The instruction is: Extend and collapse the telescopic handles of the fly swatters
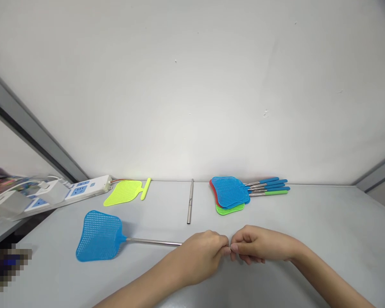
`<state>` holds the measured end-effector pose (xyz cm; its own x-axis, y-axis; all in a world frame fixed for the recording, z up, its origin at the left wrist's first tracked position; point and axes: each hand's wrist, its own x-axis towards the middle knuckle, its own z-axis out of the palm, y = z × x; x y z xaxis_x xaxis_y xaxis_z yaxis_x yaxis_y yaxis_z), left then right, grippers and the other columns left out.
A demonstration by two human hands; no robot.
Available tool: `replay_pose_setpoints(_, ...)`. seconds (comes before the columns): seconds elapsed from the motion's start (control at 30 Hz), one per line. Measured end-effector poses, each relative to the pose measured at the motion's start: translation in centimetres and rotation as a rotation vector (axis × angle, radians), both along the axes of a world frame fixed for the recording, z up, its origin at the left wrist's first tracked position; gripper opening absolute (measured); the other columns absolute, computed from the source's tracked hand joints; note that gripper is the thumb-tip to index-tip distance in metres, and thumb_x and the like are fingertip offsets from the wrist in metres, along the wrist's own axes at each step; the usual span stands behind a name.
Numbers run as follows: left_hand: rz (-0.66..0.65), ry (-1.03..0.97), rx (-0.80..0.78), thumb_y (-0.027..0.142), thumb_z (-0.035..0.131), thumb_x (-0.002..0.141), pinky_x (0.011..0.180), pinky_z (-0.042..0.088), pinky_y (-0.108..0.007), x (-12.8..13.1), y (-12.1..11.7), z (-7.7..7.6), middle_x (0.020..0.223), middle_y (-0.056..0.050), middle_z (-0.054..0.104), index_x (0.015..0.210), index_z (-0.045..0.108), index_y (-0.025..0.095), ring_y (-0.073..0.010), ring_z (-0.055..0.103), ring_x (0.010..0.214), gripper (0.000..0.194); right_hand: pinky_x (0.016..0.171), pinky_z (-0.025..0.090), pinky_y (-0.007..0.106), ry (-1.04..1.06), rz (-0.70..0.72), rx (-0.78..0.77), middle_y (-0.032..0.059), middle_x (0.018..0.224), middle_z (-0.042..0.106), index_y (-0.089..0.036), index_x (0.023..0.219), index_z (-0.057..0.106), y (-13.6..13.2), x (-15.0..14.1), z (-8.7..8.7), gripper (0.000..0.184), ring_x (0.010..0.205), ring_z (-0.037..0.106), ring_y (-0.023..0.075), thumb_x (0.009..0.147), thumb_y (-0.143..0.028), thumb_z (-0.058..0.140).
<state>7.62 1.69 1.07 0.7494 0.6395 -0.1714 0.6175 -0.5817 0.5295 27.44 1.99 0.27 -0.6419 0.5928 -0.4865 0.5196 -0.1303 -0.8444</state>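
A blue fly swatter (99, 236) lies on the grey table (324, 222), its mesh head to the left and its metal rod running right into my left hand (202, 256). That hand is closed round the rod's end. My right hand (259, 246) is closed in a pinch right beside it, fingertips meeting the left hand's at the rod's end. What the right fingers pinch is hidden.
A bare metal rod (190, 201) lies behind my hands. A yellow swatter head (125, 192) lies back left. A stack of finished swatters (232, 193) with blue and green handles lies back right. A white power strip (83, 188) sits at far left. A white wall stands behind.
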Motion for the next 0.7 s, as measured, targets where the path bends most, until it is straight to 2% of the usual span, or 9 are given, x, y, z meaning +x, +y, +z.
replay_pose_setpoints(0.17, -0.002, 0.019, 0.006, 0.026, 0.029, 0.087, 0.061, 0.04, -0.021, 0.0, 0.2, 0.0, 0.074, 0.0, 0.058, 0.077, 0.053, 0.02, -0.013, 0.054, 0.074, 0.027, 0.041, 0.028, 0.015, -0.005, 0.021, -0.003, -0.0027, 0.057, 0.047, -0.014, 0.082, 0.059, 0.3, 0.4, -0.2, 0.025, 0.045, 0.035, 0.0044, 0.083, -0.032, 0.042)
replay_pose_setpoints(0.3, 0.019, 0.027, 0.03, 0.029, 0.029, 0.087, 0.061, 0.038, -0.02, -0.1, 0.7, -0.5, 0.07, 0.0, 0.056, 0.072, 0.051, 0.019, -0.0128, 0.053, 0.073, 0.029, 0.04, 0.029, 0.015, 0.008, 0.012, -0.024, -0.0026, 0.058, 0.047, -0.014, 0.081, 0.06, 0.9, 1.1, -1.1, 0.028, 0.045, 0.036, 0.004, 0.082, -0.037, 0.044)
replay_pose_setpoints(0.43, 0.039, 0.044, 0.084, 0.035, 0.03, 0.087, 0.057, 0.036, -0.02, -0.2, 1.1, -2.0, 0.068, 0.0, 0.055, 0.069, 0.048, 0.019, -0.0128, 0.053, 0.069, 0.03, 0.038, 0.027, 0.015, 0.022, -0.01, -0.056, -0.0028, 0.056, 0.046, -0.012, 0.079, 0.06, 1.5, 1.5, -2.1, 0.032, 0.042, 0.036, 0.0034, 0.08, -0.04, 0.046)
replay_pose_setpoints(0.6, 0.04, 0.103, 0.292, 0.037, 0.027, 0.088, 0.05, 0.03, -0.023, 0.6, 0.9, -4.4, 0.066, 0.0, 0.058, 0.072, 0.047, 0.019, -0.0141, 0.055, 0.062, 0.031, 0.033, 0.024, 0.015, 0.063, -0.037, -0.098, -0.0034, 0.053, 0.044, -0.011, 0.077, 0.06, 1.7, 1.5, -2.6, 0.032, 0.039, 0.034, 0.0032, 0.08, -0.04, 0.046)
replay_pose_setpoints(0.7, 0.039, 0.127, 0.378, 0.034, 0.024, 0.089, 0.05, 0.03, -0.024, 1.1, 0.6, -5.1, 0.071, 0.0, 0.06, 0.077, 0.046, 0.019, -0.0154, 0.056, 0.063, 0.029, 0.033, 0.023, 0.015, 0.088, -0.055, -0.137, -0.0039, 0.051, 0.044, -0.011, 0.076, 0.059, 1.8, 1.6, -2.8, 0.032, 0.037, 0.034, 0.003, 0.079, -0.04, 0.047)
